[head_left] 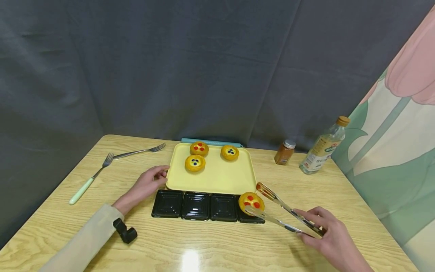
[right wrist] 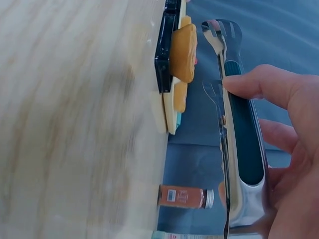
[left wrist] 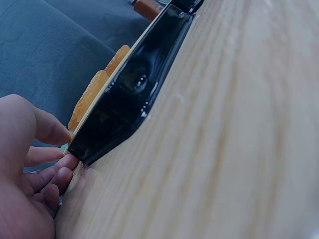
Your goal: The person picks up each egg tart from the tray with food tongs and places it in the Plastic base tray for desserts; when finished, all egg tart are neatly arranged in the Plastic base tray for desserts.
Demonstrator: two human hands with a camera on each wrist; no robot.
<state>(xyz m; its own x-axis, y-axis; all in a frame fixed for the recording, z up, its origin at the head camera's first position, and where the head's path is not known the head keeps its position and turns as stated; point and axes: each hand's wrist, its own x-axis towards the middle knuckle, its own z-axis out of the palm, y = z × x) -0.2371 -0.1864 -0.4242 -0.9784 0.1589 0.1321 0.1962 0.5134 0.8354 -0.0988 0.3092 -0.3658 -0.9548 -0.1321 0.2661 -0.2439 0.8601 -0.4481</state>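
Right now, what I watch most closely from my station is how the tart (head_left: 250, 199) lies to the tongs (right wrist: 246, 134): left of the right hand (head_left: 331, 235) and just below the tips. The right hand is much the nearer one; its thumb and fingers grip the tongs from opposite sides. I see the tongs' two arms spread apart, running from the hand toward the left and slightly far. From the right wrist view, I read the tips as raised above the tart, with a gap between.

The tart sits in the rightmost compartment of the black container (head_left: 223, 207), a strip whose long axis runs left to right along the near edge of the yellow tray (head_left: 234, 177). Being round, the tart gives me no long axis to line up with. It has a golden crust, a pale yellow filling and red pieces on top, and it looks level and whole to me.

Over on the left, the left hand (head_left: 152, 181) has its fingers bent at the tray's left edge, near the near corner; I cannot tell whether they pinch the rim or merely touch it. On the tray I also count three other tarts (head_left: 195, 163), two topped with blue and one with red.
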